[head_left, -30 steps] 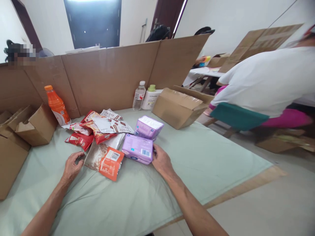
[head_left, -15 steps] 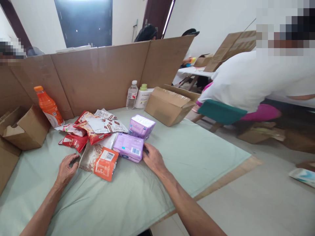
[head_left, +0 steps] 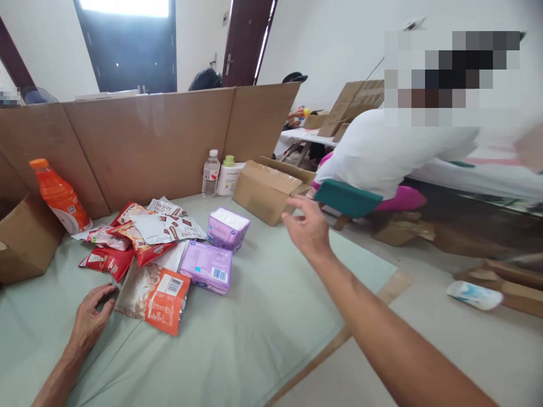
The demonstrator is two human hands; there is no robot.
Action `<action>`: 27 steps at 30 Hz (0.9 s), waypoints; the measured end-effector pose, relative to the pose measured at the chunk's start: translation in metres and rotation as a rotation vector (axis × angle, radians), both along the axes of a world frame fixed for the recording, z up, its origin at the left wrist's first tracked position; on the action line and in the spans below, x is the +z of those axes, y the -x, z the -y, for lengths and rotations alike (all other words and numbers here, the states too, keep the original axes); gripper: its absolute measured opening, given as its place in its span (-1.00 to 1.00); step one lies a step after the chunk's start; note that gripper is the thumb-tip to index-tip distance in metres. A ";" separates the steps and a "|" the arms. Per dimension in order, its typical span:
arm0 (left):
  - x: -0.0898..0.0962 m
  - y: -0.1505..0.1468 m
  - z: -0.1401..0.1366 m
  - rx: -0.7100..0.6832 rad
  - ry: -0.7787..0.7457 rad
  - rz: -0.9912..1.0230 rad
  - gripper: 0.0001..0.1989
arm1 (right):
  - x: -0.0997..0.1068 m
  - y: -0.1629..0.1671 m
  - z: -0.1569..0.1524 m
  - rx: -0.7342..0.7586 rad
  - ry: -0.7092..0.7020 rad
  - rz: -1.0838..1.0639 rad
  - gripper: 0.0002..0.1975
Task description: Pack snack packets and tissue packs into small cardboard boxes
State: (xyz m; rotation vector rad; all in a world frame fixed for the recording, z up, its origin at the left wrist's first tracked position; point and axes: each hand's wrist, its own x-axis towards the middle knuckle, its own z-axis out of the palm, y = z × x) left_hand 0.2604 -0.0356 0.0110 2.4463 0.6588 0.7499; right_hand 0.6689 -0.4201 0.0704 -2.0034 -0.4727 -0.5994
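My right hand (head_left: pixel 309 227) is raised in front of the right cardboard box (head_left: pixel 266 195), fingers apart and holding nothing. On the cloth, my left hand (head_left: pixel 94 310) rests with curled but parted fingers, close to a brown and orange food pouch (head_left: pixel 163 299). Two purple tissue packs (head_left: pixel 207 265) lie right of that pouch, one behind the other. A pile of snack packets spreads behind, with a red packet (head_left: pixel 109 261) at its left and a white "Super Meal" packet (head_left: pixel 163 227) on top.
An orange drink bottle (head_left: pixel 61 198) stands beside the left cardboard box (head_left: pixel 29 243). A water bottle (head_left: pixel 211 175) and a white bottle with a green cap (head_left: pixel 229 176) stand at the cardboard screen (head_left: pixel 153 147). A person in a white shirt (head_left: pixel 377 152) sits at right.
My right hand has left the front tissue pack and moved right and up toward the right box. My left hand stays near the pouch. The view has turned slightly right.
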 end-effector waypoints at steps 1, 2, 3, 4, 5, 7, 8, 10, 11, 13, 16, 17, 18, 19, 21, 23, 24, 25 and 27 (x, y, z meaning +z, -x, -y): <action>0.000 0.000 0.000 0.004 0.003 0.001 -0.64 | 0.010 -0.018 0.003 -0.033 0.013 0.010 -0.59; 0.000 -0.001 -0.001 0.007 0.005 0.003 -0.63 | 0.017 -0.035 0.004 -0.065 0.026 0.013 -0.57; -0.001 -0.001 -0.001 0.009 0.006 0.003 -0.63 | 0.023 -0.051 0.004 -0.096 0.039 0.008 -0.55; -0.001 -0.001 -0.001 0.011 0.006 0.004 -0.63 | 0.026 -0.065 0.002 -0.124 0.049 -0.001 -0.52; -0.001 -0.001 -0.001 0.012 0.006 0.006 -0.62 | 0.028 -0.076 0.000 -0.152 0.058 -0.017 -0.48; -0.001 0.000 -0.001 0.014 0.007 0.010 -0.61 | 0.027 -0.093 -0.007 -0.210 0.075 -0.073 -0.40; -0.002 0.000 -0.002 0.014 0.010 0.010 -0.61 | 0.025 -0.098 -0.011 -0.237 0.083 -0.107 -0.36; -0.002 0.002 -0.003 0.018 0.015 0.001 -0.59 | 0.021 -0.106 -0.018 -0.280 0.097 -0.169 -0.29; -0.003 0.003 -0.004 0.021 0.016 -0.005 -0.58 | 0.019 -0.108 -0.021 -0.294 0.104 -0.195 -0.27; -0.004 0.004 -0.005 0.029 0.019 -0.014 -0.56 | 0.018 -0.112 -0.024 -0.308 0.116 -0.232 -0.25; -0.006 0.005 -0.005 0.034 0.027 -0.008 -0.53 | 0.019 -0.114 -0.024 -0.339 0.137 -0.275 -0.38; -0.006 0.005 -0.005 0.038 0.032 -0.003 -0.52 | 0.020 -0.114 -0.023 -0.349 0.144 -0.283 -0.46; -0.007 0.004 -0.004 0.043 0.037 0.003 -0.52 | 0.022 -0.113 -0.022 -0.355 0.153 -0.288 -0.53; -0.007 0.004 -0.004 0.051 0.043 0.007 -0.51 | 0.024 -0.113 -0.021 -0.356 0.164 -0.291 -0.58; -0.006 0.003 -0.003 0.060 0.056 0.007 -0.49 | 0.029 -0.111 -0.019 -0.339 0.191 -0.299 -0.63; -0.005 0.002 -0.003 0.057 0.067 0.000 -0.49 | 0.034 -0.108 -0.018 -0.318 0.212 -0.301 -0.62; -0.003 0.002 -0.003 0.054 0.069 -0.002 -0.51 | 0.037 -0.107 -0.017 -0.310 0.219 -0.298 -0.63; -0.002 0.001 -0.002 0.049 0.072 -0.004 -0.53 | 0.039 -0.105 -0.016 -0.304 0.223 -0.291 -0.64; 0.001 0.000 0.000 0.043 0.080 0.001 -0.57 | 0.044 -0.098 -0.011 -0.291 0.222 -0.259 -0.67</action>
